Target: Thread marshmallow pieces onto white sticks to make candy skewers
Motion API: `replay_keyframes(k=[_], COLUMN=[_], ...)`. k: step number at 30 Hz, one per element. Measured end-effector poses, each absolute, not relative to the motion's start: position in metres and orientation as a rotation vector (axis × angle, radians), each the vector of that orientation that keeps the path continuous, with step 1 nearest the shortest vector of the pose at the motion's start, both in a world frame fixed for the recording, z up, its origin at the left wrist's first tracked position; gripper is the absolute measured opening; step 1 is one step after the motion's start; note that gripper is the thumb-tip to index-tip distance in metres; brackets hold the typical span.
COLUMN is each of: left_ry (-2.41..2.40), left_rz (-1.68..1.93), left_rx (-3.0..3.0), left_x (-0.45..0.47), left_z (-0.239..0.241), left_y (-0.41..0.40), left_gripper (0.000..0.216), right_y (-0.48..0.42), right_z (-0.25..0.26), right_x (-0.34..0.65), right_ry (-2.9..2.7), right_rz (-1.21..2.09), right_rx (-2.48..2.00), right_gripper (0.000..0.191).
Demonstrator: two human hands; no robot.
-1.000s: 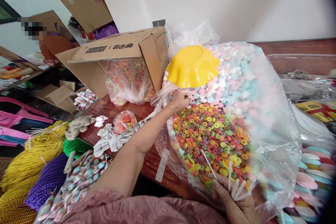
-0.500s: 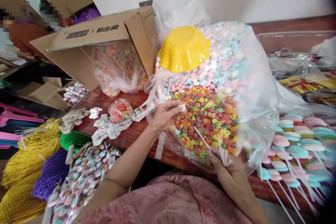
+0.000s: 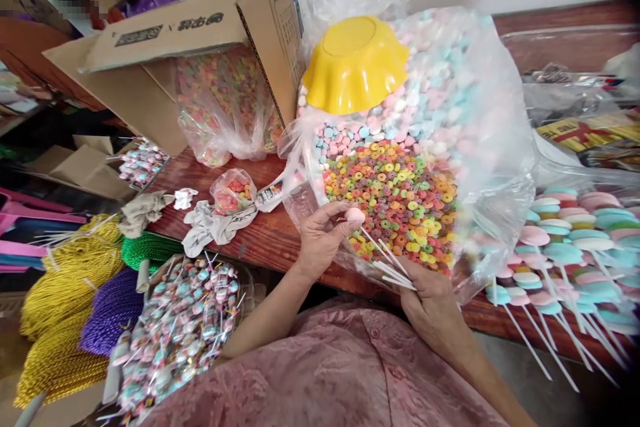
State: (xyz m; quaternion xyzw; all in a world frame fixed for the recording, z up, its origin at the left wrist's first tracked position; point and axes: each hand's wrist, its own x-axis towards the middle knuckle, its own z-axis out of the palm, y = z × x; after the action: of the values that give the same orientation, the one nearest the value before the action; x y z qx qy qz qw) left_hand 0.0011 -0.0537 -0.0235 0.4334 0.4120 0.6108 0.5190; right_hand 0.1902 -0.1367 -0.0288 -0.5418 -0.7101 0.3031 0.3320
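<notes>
My left hand (image 3: 323, 237) pinches a small pink candy (image 3: 355, 215) between thumb and fingers, in front of a big clear plastic bag (image 3: 480, 147). My right hand (image 3: 430, 303) grips a bundle of thin white sticks (image 3: 387, 263), whose tips point up-left toward the pink candy. Inside the bag lie colourful ring candies (image 3: 395, 197) and, behind them, pastel pink and blue candies (image 3: 430, 100). A yellow wavy-edged bowl (image 3: 356, 67) sits upside down on the pastel candies.
On the wooden table (image 3: 260, 240) lie an open cardboard box (image 3: 200, 47) with a bag of ring candies, a small candy bag (image 3: 233, 192) and rags. Finished lollipops (image 3: 565, 247) lie at right. Wrapped lollipops (image 3: 180, 327) and coils of yellow, green and purple cord (image 3: 75, 307) are at lower left.
My left hand came back from under the yellow bowl toward my body, carrying a pink candy to the stick tips. My right hand shifted left with the sticks.
</notes>
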Motion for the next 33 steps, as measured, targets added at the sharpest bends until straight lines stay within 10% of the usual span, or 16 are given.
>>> replay_keyframes(k=[9,33], left_ry=[1.016,0.643], left_rz=[1.610,1.568], left_rx=[1.641,2.527], left_x=[-0.004,0.005], left_z=[-0.018,-0.037], left_y=[-0.059,-0.058], left_gripper=[0.009,0.041], right_y=[-0.141,-0.118], right_z=[-0.023,-0.042], right_x=[0.176,0.162], right_ry=[-1.725,-1.559], right_rz=[0.751,0.780], right_rx=[-1.382,-1.293], right_gripper=[0.037,0.023])
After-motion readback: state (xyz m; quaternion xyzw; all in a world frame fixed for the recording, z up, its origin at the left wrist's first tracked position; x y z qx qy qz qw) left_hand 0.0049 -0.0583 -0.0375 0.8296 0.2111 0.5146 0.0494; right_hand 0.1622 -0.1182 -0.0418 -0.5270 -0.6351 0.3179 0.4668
